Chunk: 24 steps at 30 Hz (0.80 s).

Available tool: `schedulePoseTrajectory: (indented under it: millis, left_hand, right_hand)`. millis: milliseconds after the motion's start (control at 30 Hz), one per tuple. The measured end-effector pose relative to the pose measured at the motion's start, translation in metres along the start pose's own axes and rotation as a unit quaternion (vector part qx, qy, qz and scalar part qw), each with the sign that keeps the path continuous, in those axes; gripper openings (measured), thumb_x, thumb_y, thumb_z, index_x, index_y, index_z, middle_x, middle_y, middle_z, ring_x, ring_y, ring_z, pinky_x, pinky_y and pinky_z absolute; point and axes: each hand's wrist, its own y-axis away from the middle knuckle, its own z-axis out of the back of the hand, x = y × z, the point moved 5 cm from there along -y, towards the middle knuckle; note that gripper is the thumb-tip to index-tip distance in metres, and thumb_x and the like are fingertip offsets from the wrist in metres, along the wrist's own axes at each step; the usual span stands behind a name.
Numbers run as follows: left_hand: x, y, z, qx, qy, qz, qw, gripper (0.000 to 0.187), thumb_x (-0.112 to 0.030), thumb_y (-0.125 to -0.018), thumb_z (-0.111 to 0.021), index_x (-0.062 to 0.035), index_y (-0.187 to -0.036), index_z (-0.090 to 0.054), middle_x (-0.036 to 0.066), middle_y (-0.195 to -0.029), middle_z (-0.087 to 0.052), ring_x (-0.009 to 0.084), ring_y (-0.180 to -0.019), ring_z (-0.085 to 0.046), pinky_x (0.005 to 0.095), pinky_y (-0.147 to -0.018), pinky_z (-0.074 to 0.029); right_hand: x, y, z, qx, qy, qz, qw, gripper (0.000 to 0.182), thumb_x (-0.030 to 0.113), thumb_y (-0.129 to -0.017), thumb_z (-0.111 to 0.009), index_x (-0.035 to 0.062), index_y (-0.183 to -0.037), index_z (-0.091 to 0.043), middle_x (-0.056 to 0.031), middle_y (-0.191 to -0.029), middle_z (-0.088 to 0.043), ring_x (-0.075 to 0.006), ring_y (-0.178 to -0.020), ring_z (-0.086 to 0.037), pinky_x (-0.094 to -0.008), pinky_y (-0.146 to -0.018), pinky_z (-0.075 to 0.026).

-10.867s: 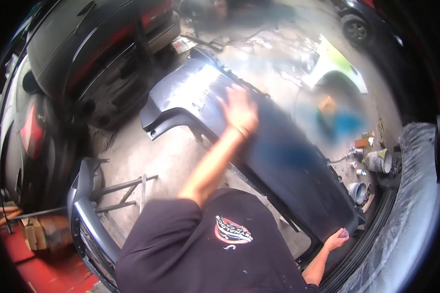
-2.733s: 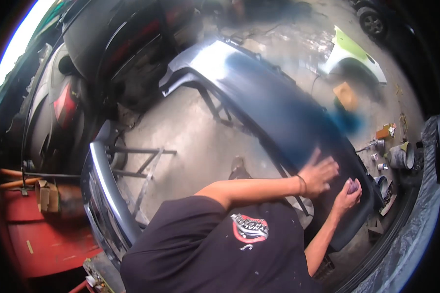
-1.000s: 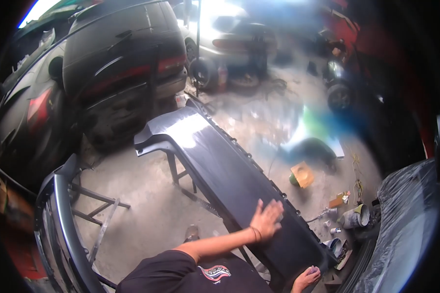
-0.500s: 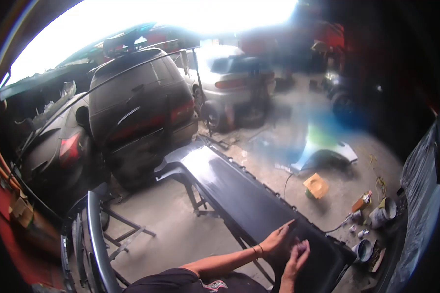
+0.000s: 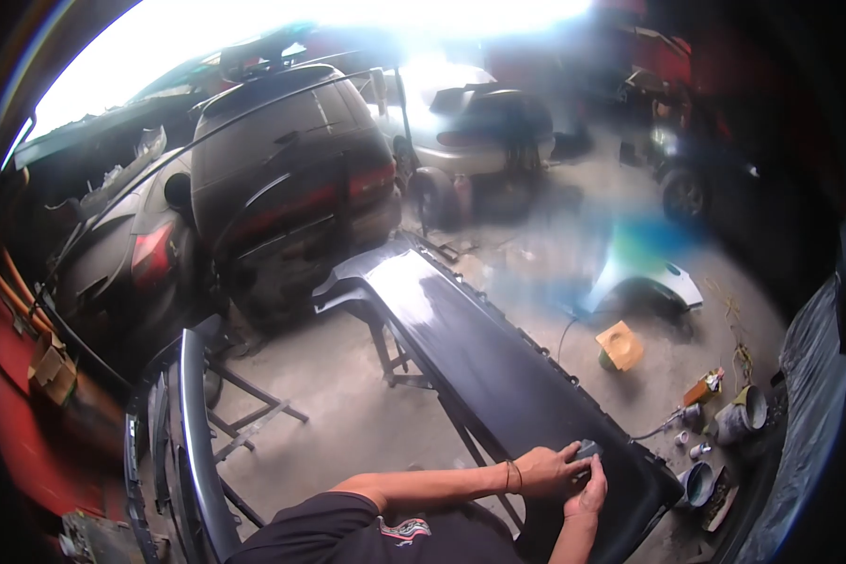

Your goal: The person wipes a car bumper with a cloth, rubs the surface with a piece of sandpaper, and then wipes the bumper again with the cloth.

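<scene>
A long dark grey car body panel (image 5: 479, 348) lies on a stand before me, its near end beneath my hands. My left hand (image 5: 543, 472), with a thin band at the wrist, reaches across from the left, fingers closed at a small dark grey pad (image 5: 588, 448). From below, my right hand (image 5: 587, 496) meets it, its fingertips pinching the same pad from the other side. Both hands are close over the panel's lower right part. The fingers overlap there and partly hide the pad.
A second panel (image 5: 197, 442) stands at left by a metal stand (image 5: 263, 414). To the right are a white fender (image 5: 672, 279), a yellowish block (image 5: 620, 345), a bucket (image 5: 744, 414) and a tin (image 5: 696, 484). A dark van (image 5: 291, 160) and other cars stand behind.
My hands have come together at the pad; the left, flat and outstretched before, has curled its fingers toward it. The camera view has shifted slightly.
</scene>
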Motion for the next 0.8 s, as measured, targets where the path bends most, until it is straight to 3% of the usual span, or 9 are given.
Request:
schedulePoseTrajectory:
  millis: [167, 200, 267, 300, 400, 467, 633, 700, 800]
  left_hand:
    - [0.01, -0.002, 0.001, 0.017, 0.147, 0.046, 0.988, 0.087, -0.013, -0.087, -0.073, -0.0127, -0.169, -0.044, 0.031, -0.147, -0.065, 0.0429, -0.086, -0.078, 0.0495, -0.075, -0.064]
    - [0.02, -0.003, -0.003, 0.018, 0.206, 0.081, 0.975, 0.083, -0.013, -0.088, -0.072, -0.0102, -0.167, -0.047, 0.027, -0.137, -0.073, 0.0432, -0.09, -0.078, 0.0505, -0.078, -0.064]
    - [0.058, 0.001, -0.005, -0.022, 0.267, 0.186, 0.945, 0.054, -0.022, -0.093, -0.068, -0.0019, -0.143, -0.072, 0.016, -0.112, -0.082, 0.035, -0.097, -0.08, 0.0453, -0.087, -0.064]
    - [0.072, 0.007, -0.014, 0.03, 0.551, 0.295, 0.78, 0.047, -0.028, -0.098, -0.067, 0.0, -0.134, -0.078, 0.012, -0.11, -0.082, 0.0246, -0.094, -0.08, 0.0403, -0.089, -0.063]
    - [0.082, 0.026, 0.041, 0.001, 0.68, 0.333, 0.653, 0.038, -0.036, -0.106, -0.073, -0.0013, -0.121, -0.074, 0.012, -0.099, -0.079, 0.0194, -0.089, -0.077, 0.0378, -0.077, -0.062]
    - [0.078, 0.037, 0.055, -0.054, 0.829, 0.323, 0.454, 0.02, -0.021, -0.104, -0.078, -0.0064, -0.116, -0.072, 0.006, -0.096, -0.073, 0.0167, -0.086, -0.076, 0.0347, -0.074, -0.063]
    - [0.14, 0.108, 0.103, -0.102, 0.704, 0.307, 0.632, 0.03, -0.007, -0.101, -0.08, -0.0032, -0.126, -0.065, 0.009, -0.109, -0.073, 0.0178, -0.088, -0.075, 0.0351, -0.078, -0.064]
    - [0.202, 0.122, 0.086, -0.137, 0.703, 0.147, 0.682, 0.026, -0.005, -0.101, -0.078, -0.003, -0.124, -0.065, 0.009, -0.11, -0.075, 0.016, -0.087, -0.073, 0.0325, -0.077, -0.062]
    - [0.191, 0.101, 0.185, -0.04, 0.494, 0.306, 0.813, 0.019, -0.009, -0.103, -0.075, -0.0058, -0.12, -0.068, 0.008, -0.105, -0.077, 0.0129, -0.084, -0.072, 0.0316, -0.075, -0.06]
  right_hand:
    - [0.023, -0.026, 0.041, 0.017, -0.028, 0.103, 0.994, 0.043, 0.029, -0.113, -0.067, 0.0009, -0.145, -0.063, -0.0191, -0.135, -0.071, -0.0365, -0.123, -0.071, -0.0515, -0.102, -0.061]
    - [0.032, -0.03, 0.059, -0.182, 0.005, 0.164, 0.969, 0.043, 0.025, -0.115, -0.062, -0.0009, -0.15, -0.062, -0.0216, -0.138, -0.072, -0.0377, -0.124, -0.071, -0.0502, -0.106, -0.059]
    - [0.074, -0.028, 0.071, -0.188, 0.421, 0.402, 0.791, 0.042, 0.021, -0.118, -0.056, -0.0018, -0.153, -0.062, -0.0247, -0.144, -0.071, -0.0393, -0.13, -0.07, -0.0462, -0.111, -0.056]
    - [0.083, -0.005, 0.044, -0.162, 0.485, 0.407, 0.757, 0.041, 0.02, -0.118, -0.054, -0.0038, -0.15, -0.064, -0.0258, -0.144, -0.071, -0.0404, -0.13, -0.071, -0.0453, -0.111, -0.056]
    - [0.066, 0.017, 0.021, -0.076, 0.618, 0.378, 0.685, 0.038, 0.013, -0.114, -0.055, -0.0026, -0.146, -0.069, -0.0247, -0.15, -0.069, -0.0432, -0.139, -0.066, -0.0477, -0.119, -0.051]
    - [0.023, 0.014, 0.04, -0.02, 0.734, 0.374, 0.566, 0.041, 0.01, -0.113, -0.056, -0.0006, -0.15, -0.067, -0.02, -0.158, -0.065, -0.0412, -0.152, -0.056, -0.0523, -0.13, -0.039]
    - [0.0, 0.014, 0.042, -0.084, 0.715, 0.359, 0.594, 0.043, 0.009, -0.112, -0.053, 0.0008, -0.153, -0.065, -0.0192, -0.162, -0.061, -0.0427, -0.159, -0.047, -0.0565, -0.135, -0.029]
    - [-0.02, -0.01, 0.005, -0.093, 0.725, 0.357, 0.581, 0.042, 0.008, -0.112, -0.054, 0.0004, -0.152, -0.066, -0.0201, -0.161, -0.062, -0.0433, -0.158, -0.048, -0.0572, -0.134, -0.029]
    - [-0.085, -0.054, -0.132, 0.052, 0.734, 0.395, 0.549, 0.041, 0.006, -0.107, -0.057, -0.0004, -0.144, -0.07, -0.0221, -0.154, -0.066, -0.0478, -0.15, -0.054, -0.0608, -0.13, -0.035]
